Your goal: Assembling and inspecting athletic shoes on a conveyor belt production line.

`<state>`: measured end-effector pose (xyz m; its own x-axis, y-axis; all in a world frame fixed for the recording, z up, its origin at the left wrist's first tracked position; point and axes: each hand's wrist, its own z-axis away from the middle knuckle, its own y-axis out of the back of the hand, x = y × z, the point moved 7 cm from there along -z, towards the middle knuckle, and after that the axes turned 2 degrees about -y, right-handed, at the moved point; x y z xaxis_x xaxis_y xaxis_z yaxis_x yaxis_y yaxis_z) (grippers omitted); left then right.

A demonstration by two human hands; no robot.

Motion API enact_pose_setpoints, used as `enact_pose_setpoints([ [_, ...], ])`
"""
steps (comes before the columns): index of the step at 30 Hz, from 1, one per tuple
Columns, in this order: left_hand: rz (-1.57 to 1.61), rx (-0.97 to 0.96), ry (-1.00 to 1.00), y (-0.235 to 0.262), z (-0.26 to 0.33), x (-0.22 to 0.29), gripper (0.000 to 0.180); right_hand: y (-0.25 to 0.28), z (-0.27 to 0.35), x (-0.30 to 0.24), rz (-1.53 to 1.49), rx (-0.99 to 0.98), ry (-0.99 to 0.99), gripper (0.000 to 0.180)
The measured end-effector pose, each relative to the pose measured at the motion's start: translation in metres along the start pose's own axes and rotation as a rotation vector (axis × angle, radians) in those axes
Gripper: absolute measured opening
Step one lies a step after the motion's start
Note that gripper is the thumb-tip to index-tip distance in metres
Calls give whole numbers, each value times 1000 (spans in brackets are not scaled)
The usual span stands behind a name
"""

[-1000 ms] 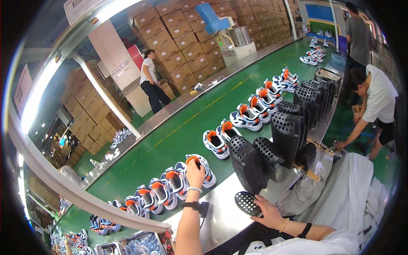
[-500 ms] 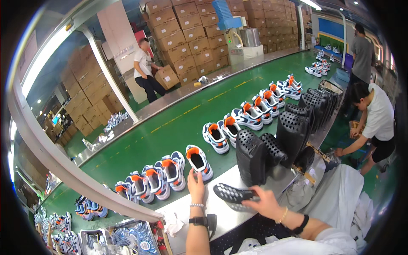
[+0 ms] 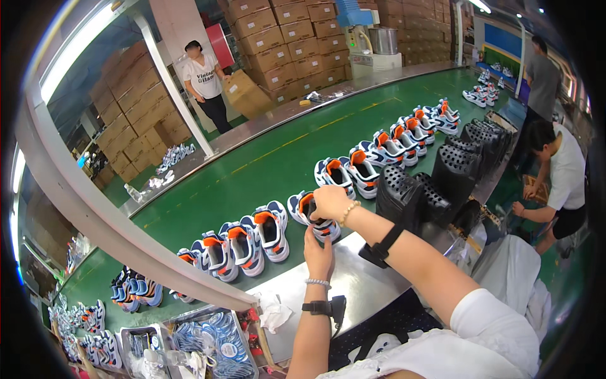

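A white, navy and orange sneaker stands at the near edge of the green conveyor, in front of me. My left hand has its fingers and thumb against the heel end, gripping it from the near side. Reaching over from the right, my right hand is closed at the shoe's opening. A dark insole shows beside its fingers, mostly hidden by the hand and the upper. More matching sneakers stand to the left, and another row of sneakers runs off to the far right.
Stacks of black perforated insoles stand on the metal table, right of my hands. Crumpled white paper and a tray of blue-white pieces lie near left. A white post crosses the left side. Co-workers are at right and across the belt.
My right hand has carried the black insole up and left from above the table to the sneaker's opening. My left hand remains at the heel. The view has shifted slightly.
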<state>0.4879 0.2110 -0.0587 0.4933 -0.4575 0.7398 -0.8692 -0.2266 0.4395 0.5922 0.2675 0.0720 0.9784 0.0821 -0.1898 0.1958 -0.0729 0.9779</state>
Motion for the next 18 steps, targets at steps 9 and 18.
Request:
enact_pose_setpoints([
  [9, 6, -38, 149, 7, -3, -2, 52, -34, -43, -4, 120, -208, 11, 46],
  [18, 51, -38, 95, -1, -1, 6, 56, -97, -46, 6, -30, 80, -81, 24],
])
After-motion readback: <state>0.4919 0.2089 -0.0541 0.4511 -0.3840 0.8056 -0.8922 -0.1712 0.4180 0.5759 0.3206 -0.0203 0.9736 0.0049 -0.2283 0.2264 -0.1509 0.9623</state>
